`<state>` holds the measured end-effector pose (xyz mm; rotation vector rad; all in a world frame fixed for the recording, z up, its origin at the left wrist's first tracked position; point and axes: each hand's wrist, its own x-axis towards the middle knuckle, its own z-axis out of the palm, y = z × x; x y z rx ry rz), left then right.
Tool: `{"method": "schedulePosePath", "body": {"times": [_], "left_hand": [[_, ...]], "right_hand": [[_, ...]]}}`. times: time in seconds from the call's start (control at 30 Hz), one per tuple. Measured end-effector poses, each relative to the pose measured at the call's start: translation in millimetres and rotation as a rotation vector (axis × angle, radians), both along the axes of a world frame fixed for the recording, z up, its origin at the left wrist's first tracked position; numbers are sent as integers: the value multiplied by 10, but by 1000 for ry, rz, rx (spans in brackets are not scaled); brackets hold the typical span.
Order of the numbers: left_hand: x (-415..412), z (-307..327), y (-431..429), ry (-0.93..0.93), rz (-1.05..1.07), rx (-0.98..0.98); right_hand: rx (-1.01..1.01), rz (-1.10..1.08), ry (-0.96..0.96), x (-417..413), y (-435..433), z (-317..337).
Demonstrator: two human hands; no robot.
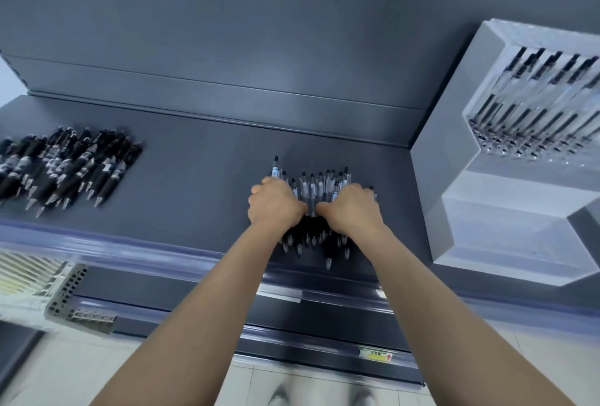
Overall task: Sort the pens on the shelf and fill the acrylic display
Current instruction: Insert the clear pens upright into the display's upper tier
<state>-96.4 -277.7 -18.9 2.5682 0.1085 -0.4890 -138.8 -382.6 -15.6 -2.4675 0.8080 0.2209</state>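
A bundle of clear-barrelled pens [313,185] with black grips lies on the dark grey shelf [201,178], tips toward me. My left hand [276,206] and my right hand [352,209] curl round this bundle from both sides, squeezing it together. Their fingers are hidden under the pens. At the right stands the acrylic display [506,198]; its upper compartment holds a row of similar clear pens [535,113], and its lower compartments show no pens.
A pile of black pens [65,165] lies at the shelf's left end. The shelf's front edge carries a clear price rail [130,250]. Lower shelves and a pale tiled floor [65,373] show below.
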Motion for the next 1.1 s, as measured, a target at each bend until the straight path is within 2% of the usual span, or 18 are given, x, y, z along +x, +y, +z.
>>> {"method": "schedulePosePath", "body": {"times": [0.13,0.37,0.77,0.9,1.0,1.1], "left_hand": [[40,-19,4,8,-15,-106],[37,8,86,4,-74,-173],[28,208,203,-44,-78,-359],[3,310,134,3,-53,-592],[-15,389,44,48,-53,-773],[-39,487,-75,36,-93,-850]], "right_hand": [[3,-23,-14,10,-25,-14],[9,-67,-47,-1,-113,-14],[-11,-9,-4,41,-254,82],[50,29,-19,22,-313,157],[119,80,-120,-21,-379,281],[216,95,-238,-65,-447,438]]}}
